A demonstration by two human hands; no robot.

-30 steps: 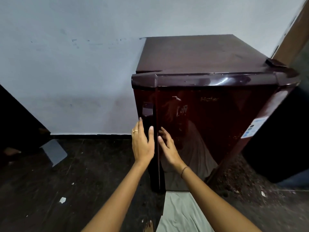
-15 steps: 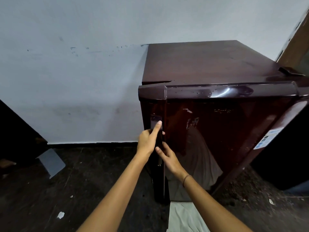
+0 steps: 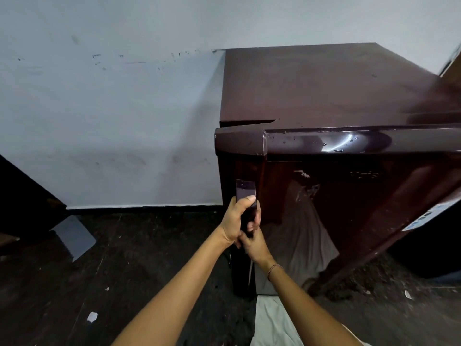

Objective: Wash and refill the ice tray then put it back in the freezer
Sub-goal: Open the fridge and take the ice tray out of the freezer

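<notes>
Hands (image 3: 235, 222) around fridge handle (image 3: 245, 189)

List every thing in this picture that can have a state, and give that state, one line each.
fridge door: looks shut, no gap visible.
door handle: gripped by both hands.
left hand: curled round the handle, thumb up along it.
right hand: fingers curled on the handle just below the left hand.

Home room: small maroon fridge (image 3: 349, 196) against scuffed wall (image 3: 112, 121).
</notes>
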